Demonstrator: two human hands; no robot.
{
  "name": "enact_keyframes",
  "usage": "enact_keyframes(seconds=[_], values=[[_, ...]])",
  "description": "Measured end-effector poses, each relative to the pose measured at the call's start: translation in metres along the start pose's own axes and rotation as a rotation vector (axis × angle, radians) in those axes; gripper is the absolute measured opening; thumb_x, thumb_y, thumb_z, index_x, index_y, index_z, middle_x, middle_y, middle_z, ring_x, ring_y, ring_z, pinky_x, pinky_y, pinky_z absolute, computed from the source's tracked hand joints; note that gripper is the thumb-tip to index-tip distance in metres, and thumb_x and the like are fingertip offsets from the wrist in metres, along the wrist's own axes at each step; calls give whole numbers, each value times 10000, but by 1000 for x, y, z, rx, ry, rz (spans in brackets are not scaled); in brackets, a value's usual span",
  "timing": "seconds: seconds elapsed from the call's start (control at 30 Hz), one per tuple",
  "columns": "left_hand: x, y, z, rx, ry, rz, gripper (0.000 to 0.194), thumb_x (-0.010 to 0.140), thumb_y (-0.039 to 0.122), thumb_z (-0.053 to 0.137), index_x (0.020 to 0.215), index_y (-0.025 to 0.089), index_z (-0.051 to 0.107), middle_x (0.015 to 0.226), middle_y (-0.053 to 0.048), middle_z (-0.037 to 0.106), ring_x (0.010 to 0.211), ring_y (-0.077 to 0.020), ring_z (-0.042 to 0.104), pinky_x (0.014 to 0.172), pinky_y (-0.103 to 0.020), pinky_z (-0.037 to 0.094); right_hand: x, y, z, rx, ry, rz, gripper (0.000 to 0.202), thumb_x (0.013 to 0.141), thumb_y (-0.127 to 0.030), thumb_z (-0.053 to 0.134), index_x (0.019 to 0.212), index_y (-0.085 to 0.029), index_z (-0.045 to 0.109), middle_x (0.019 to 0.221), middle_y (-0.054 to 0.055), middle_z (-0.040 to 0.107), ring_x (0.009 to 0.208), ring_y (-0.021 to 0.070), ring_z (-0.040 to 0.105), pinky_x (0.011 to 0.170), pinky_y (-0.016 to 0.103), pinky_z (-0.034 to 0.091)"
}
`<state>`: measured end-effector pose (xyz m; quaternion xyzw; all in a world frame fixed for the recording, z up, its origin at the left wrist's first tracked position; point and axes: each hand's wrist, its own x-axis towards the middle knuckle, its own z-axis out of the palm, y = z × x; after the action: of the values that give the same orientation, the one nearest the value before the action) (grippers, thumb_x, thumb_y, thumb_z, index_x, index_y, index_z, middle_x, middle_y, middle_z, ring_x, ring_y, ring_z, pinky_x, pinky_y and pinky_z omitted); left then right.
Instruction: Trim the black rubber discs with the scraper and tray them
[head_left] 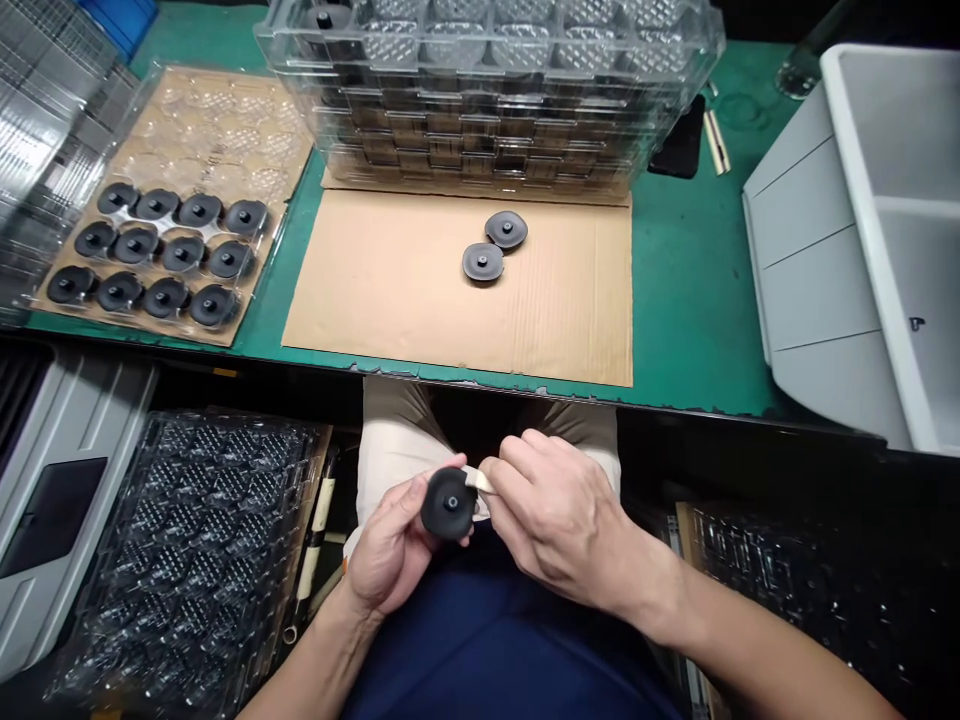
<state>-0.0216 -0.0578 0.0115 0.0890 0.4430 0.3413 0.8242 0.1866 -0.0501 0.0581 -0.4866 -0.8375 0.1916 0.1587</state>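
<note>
Black disc in my hands, below the bench edge

My left hand [390, 555] cups a round black disc [448, 503] while my right hand [559, 520] presses a pale strip [478, 481] at its rim. Two matching discs [494, 246] lie on the cardboard sheet [390, 290]; a clear tray [161, 245] holds twelve more, left.

Worktop [690, 300] surfaced in green matting, front edge chipped and worn. A flat sheet of brown cardboard [390, 290] lies on it at centre. A grey plastic bin [877, 230] stands at the right end, tilted toward the seat. Stacked clear plastic trays [495, 110] occupy the rear of the worktop; further clear trays [180, 540] sit below the worktop at the left. Lighting even from overhead; space beneath the worktop dark.
</note>
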Motion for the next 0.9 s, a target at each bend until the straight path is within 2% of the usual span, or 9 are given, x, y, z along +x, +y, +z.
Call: enact_keyframes(seconds=[0.17,0.3,0.37,0.5,0.57,0.67,0.77,0.83,0.9], values=[[5,-11,1,-70,-95,-135,320,972,409,646,891,124,767,800,-82,709,681,-202,659,564,-311,568,7,3,-3,-23,-15,-137,225,1042,-255,454,977,-151,643,860,54,533,761,210,389,658,382,264],[6,-11,6,-168,-147,-218,334,942,426,682,879,111,772,758,-83,707,621,-194,658,521,-293,554,14,4,-1,20,18,-296,223,1022,-313,525,1112,-143,636,934,67,578,813,218,441,668,375,293],[4,-7,8,-187,-109,-143,317,937,428,692,965,126,784,853,-88,734,672,-193,671,560,-295,566,15,2,2,31,56,-263,200,1025,-274,502,1106,-150,637,933,66,583,821,219,449,677,373,298],[1,3,7,-144,87,186,333,915,395,735,1176,191,769,1075,-72,751,864,-192,686,768,-313,595,9,-4,10,59,98,-6,239,1029,-206,431,889,-168,622,807,43,509,745,203,387,675,372,278],[1,5,4,-97,113,224,354,905,381,752,1196,181,765,1059,-76,751,874,-190,682,793,-304,588,5,-6,12,87,73,30,238,1020,-192,439,847,-176,602,795,35,490,742,198,380,686,367,279],[3,0,-1,-56,39,65,343,927,414,717,1133,146,775,937,-85,742,750,-187,673,671,-307,588,5,-4,10,43,52,13,232,1030,-193,439,876,-172,612,815,41,506,754,199,389,696,366,278],[7,-11,-2,-100,-84,-136,365,947,465,671,931,116,775,774,-81,708,628,-190,658,531,-294,558,15,2,4,20,-4,-163,186,1036,-255,486,1038,-155,643,901,57,561,799,207,424,690,366,285],[8,-16,-2,-151,-142,-213,345,951,444,667,885,120,766,755,-76,706,625,-190,669,540,-292,569,22,3,1,39,-34,-331,187,1013,-270,527,1102,-150,638,959,61,584,841,214,450,702,369,304],[8,-15,-1,-207,-132,-180,276,935,405,701,933,139,774,859,-76,745,728,-189,705,642,-290,600,26,1,1,46,-8,-400,167,1004,-238,514,1081,-157,638,958,57,586,855,215,461,723,375,319]])
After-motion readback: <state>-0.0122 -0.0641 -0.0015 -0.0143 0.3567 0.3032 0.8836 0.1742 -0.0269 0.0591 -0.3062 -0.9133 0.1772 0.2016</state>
